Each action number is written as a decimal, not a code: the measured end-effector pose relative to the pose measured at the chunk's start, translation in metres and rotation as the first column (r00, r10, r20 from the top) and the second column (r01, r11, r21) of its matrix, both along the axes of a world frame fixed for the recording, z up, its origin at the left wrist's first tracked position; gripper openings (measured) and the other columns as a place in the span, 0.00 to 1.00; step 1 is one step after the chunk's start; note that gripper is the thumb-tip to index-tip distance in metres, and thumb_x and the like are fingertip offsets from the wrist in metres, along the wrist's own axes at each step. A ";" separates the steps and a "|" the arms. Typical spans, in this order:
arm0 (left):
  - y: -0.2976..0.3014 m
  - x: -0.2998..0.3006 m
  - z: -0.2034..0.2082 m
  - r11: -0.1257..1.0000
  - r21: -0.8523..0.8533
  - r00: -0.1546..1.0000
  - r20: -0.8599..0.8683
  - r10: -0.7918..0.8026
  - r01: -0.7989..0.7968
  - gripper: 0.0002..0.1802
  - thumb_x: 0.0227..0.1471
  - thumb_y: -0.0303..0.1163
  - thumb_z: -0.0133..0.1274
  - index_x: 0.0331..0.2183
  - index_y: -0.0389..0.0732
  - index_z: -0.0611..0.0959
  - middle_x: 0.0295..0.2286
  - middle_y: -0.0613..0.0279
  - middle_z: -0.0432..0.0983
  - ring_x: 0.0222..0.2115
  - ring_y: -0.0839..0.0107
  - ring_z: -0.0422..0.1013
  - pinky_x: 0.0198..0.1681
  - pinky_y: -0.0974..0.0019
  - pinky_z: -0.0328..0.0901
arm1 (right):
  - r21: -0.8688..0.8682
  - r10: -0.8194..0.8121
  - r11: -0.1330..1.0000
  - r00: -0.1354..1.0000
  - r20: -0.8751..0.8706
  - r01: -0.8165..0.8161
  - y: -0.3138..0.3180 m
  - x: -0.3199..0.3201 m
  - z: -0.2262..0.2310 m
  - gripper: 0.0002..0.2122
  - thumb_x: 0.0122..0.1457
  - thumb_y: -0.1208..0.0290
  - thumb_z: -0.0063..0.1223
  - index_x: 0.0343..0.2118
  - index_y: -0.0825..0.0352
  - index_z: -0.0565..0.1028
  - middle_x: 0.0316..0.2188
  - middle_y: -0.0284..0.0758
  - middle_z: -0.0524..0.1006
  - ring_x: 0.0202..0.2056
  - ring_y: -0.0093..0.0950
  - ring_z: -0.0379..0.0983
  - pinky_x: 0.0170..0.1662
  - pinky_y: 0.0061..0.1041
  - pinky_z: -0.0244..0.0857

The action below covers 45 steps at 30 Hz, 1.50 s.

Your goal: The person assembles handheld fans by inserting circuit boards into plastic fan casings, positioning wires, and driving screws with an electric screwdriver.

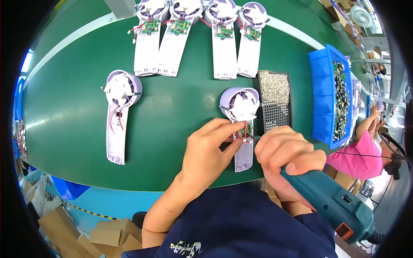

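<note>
In front of me lies a half-built handheld fan (242,105), its round lilac head away from me and its white handle toward me. My left hand (211,144) is closed over the upper handle, forefinger and thumb pressing around a small green circuit board (245,130) with red wires. A white plug (246,140) shows by the thumb. My right hand (284,150) wraps around a teal electric screwdriver (329,200), its front end pointing at the board; the tip is hidden behind my fingers. Another open fan (120,92), with loose red and black wires, lies farther left.
Several fans with boards (148,47) line the far side of the green table (180,96). Right of my fan stands a black perforated tray (276,114) of small metal screws. Beyond it is a blue bin (323,96) of circuit boards. A person in pink (359,157) sits at the right.
</note>
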<state>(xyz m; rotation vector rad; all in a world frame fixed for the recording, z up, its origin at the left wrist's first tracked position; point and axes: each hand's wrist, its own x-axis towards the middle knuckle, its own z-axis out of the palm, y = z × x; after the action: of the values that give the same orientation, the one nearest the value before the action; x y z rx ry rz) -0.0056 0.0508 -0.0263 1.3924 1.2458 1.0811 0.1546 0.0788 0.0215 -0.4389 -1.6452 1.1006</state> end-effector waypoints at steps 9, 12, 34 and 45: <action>-0.019 0.009 0.010 0.997 0.020 0.975 -0.211 0.072 -0.069 0.26 0.46 0.17 0.63 0.49 0.37 0.79 0.37 0.52 0.80 0.33 0.65 0.80 0.37 0.68 0.77 | -0.577 -0.365 0.797 0.904 -0.223 0.179 -0.035 0.040 0.001 0.25 0.64 0.44 0.47 0.47 0.66 0.66 0.39 0.49 0.79 0.15 0.21 0.64 0.18 0.17 0.59; -0.017 0.008 0.023 1.000 0.004 0.954 -0.300 0.002 -0.001 0.28 0.47 0.18 0.62 0.52 0.41 0.77 0.37 0.55 0.79 0.34 0.64 0.79 0.36 0.66 0.74 | -0.715 -0.368 0.520 0.878 0.306 0.467 -0.054 0.033 -0.006 0.17 0.61 0.75 0.56 0.51 0.71 0.68 0.44 0.43 0.80 0.17 0.12 0.62 0.19 0.12 0.57; -0.041 0.021 -0.004 0.943 0.011 0.943 0.009 0.334 -0.334 0.09 0.62 0.23 0.51 0.44 0.32 0.76 0.29 0.59 0.80 0.27 0.83 0.71 0.29 0.78 0.65 | -0.941 -0.294 0.275 0.949 0.115 0.200 -0.058 -0.004 -0.016 0.21 0.61 0.77 0.58 0.55 0.70 0.66 0.37 0.37 0.80 0.16 0.12 0.65 0.17 0.14 0.57; -0.042 0.006 0.011 0.921 -0.037 0.921 -0.031 0.388 -0.389 0.07 0.58 0.22 0.55 0.38 0.29 0.76 0.35 0.49 0.82 0.34 0.75 0.78 0.37 0.71 0.74 | -0.871 -0.294 0.344 0.921 0.255 0.351 -0.057 -0.008 -0.014 0.19 0.61 0.75 0.59 0.53 0.71 0.67 0.33 0.36 0.80 0.17 0.11 0.64 0.18 0.14 0.55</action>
<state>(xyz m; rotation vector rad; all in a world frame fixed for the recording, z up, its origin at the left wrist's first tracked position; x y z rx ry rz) 0.0001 0.0092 -0.0154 1.1520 1.5974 1.2986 0.1465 0.0215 0.0077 -1.4695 -0.7417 1.6115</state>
